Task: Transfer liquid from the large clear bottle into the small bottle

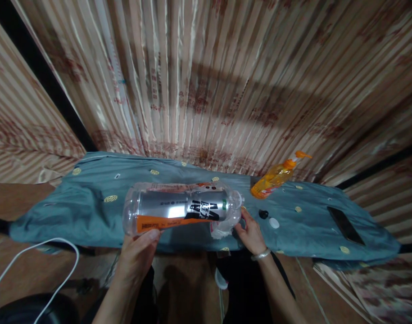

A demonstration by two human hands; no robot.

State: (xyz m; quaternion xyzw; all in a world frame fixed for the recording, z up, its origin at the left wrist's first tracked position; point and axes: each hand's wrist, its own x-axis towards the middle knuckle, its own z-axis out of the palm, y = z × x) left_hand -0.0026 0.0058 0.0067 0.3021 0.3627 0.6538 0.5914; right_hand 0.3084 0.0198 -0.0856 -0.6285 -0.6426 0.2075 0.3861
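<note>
A large clear plastic bottle (pixel 178 204) with a silver and orange label lies sideways in the air above the cloth, its base to the left. My left hand (pixel 138 252) is closed around the lower edge near the base, thumb on the front. At the other end, by the bottle's shoulder, is a crumpled-looking clear plastic piece (pixel 224 227). My right hand (pixel 250 234), with a bracelet at the wrist, pinches the edge of this clear plastic. Whether the piece is joined to the bottle I cannot tell.
An orange pump bottle (pixel 273 180) stands at the back right on the blue-green cloth (pixel 101 216). Near my right hand lie a small black object (pixel 263 214) and a white cap (pixel 274 222). A phone (pixel 346 225) rests farther right. A white cable (pixel 74 256) loops at lower left.
</note>
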